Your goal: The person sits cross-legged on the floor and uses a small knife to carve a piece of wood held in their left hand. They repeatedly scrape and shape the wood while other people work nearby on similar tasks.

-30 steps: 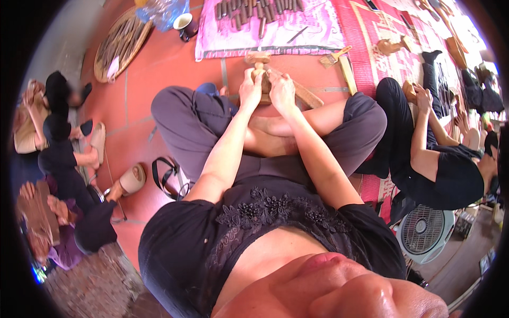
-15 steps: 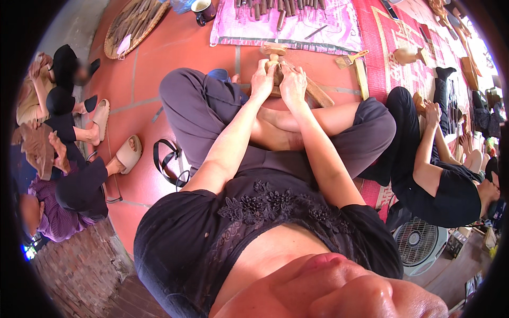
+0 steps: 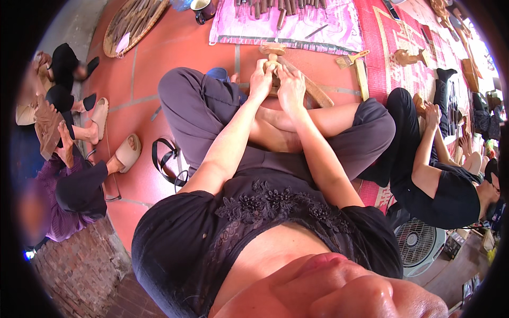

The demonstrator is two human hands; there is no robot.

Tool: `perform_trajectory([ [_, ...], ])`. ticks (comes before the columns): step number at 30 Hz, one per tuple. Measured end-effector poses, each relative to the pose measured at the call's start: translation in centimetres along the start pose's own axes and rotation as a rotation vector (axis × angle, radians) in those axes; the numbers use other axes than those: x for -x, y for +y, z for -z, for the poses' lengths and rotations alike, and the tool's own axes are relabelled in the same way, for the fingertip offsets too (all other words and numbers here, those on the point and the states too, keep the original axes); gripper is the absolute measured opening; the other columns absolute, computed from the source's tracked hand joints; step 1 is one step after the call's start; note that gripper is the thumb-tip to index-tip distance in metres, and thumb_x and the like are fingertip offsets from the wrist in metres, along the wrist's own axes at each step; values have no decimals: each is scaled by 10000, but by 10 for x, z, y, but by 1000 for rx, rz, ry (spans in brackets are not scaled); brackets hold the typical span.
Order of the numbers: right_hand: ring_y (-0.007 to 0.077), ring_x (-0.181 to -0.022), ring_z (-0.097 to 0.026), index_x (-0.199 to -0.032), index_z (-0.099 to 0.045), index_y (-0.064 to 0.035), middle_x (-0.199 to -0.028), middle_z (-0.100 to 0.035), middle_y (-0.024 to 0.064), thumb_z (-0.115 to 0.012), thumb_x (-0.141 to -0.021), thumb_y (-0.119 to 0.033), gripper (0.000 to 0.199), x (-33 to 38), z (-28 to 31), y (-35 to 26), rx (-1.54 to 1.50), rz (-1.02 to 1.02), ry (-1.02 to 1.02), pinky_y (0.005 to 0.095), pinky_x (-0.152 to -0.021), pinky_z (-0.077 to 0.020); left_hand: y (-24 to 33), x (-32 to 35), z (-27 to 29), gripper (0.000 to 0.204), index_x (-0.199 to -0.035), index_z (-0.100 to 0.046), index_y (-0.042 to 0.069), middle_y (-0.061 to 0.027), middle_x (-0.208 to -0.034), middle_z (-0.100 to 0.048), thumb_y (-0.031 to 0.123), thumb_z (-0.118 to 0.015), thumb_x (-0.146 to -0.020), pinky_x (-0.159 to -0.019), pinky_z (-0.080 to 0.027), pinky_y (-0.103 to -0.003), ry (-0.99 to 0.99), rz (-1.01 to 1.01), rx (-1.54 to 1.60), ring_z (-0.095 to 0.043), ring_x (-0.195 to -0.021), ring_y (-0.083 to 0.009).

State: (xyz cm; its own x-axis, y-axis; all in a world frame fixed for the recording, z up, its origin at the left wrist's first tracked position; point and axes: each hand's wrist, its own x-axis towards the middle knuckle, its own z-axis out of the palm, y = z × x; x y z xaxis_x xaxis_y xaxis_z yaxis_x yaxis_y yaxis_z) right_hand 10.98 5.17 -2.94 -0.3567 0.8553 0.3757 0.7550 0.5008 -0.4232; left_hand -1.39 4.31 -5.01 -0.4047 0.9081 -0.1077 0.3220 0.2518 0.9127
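A carved wooden piece (image 3: 272, 49) with a flat, wider top and a narrower neck stands upright in front of my crossed legs. My left hand (image 3: 260, 80) is closed around its left side below the neck. My right hand (image 3: 291, 85) presses against the other side, fingers curled and close to the left fingertips. Whether a small tool sits between the right fingers is hidden. A wooden bar (image 3: 319, 96) slants away to the right of my right hand. Dark wood under my hands is mostly covered by them.
Ahead lies a pink sheet (image 3: 318, 40) with rows of wooden-handled tools. A brush (image 3: 352, 58) and a wood strip (image 3: 361, 79) are at the right. A round basket (image 3: 112, 37) and a dark mug (image 3: 204, 9) stand far left. People sit on both sides; a fan (image 3: 418, 241) is behind right.
Both my hands stay on the wooden piece, with only slight shifts of the fingers. At the left, another person's carved wood has moved and tilted.
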Motion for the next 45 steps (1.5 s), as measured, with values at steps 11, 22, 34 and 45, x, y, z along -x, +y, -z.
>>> perform_trajectory([
  [11,314,-1001,-578,-1233,-666,-34,-1255,-669,124,-528,-764,41,494,-9,-6,-3,13,-7,20,423,-937,-443,-20,-5,-6,350,-1265,-526,90,-262,-1098,-662,333,-395,-1049,-897,-477,-506,54,-82,-24,-621,-1068,-447],
  [22,309,-1067,-575,-1221,-682,-67,-1291,-661,100,-527,-810,5,445,-18,9,-15,30,-48,-82,437,-957,-428,-13,-4,-6,352,-1251,-559,100,-253,-1111,-662,340,-388,-1058,-898,-478,-493,40,-49,0,-614,-1081,-445],
  [34,307,-1010,-570,-1208,-686,-50,-1265,-675,116,-530,-794,-2,444,-16,5,-14,11,-24,-41,432,-920,-434,-10,-2,-5,379,-1282,-547,94,-256,-1094,-663,358,-392,-1059,-897,-486,-485,65,-92,-28,-619,-1071,-446],
  [45,281,-1062,-558,-1197,-682,-49,-1275,-665,94,-535,-875,-108,359,-1,6,-17,-18,-24,15,437,-968,-412,-9,-3,-7,423,-1301,-566,122,-233,-1163,-664,416,-404,-1044,-927,-488,-468,54,-1,45,-628,-1107,-413],
])
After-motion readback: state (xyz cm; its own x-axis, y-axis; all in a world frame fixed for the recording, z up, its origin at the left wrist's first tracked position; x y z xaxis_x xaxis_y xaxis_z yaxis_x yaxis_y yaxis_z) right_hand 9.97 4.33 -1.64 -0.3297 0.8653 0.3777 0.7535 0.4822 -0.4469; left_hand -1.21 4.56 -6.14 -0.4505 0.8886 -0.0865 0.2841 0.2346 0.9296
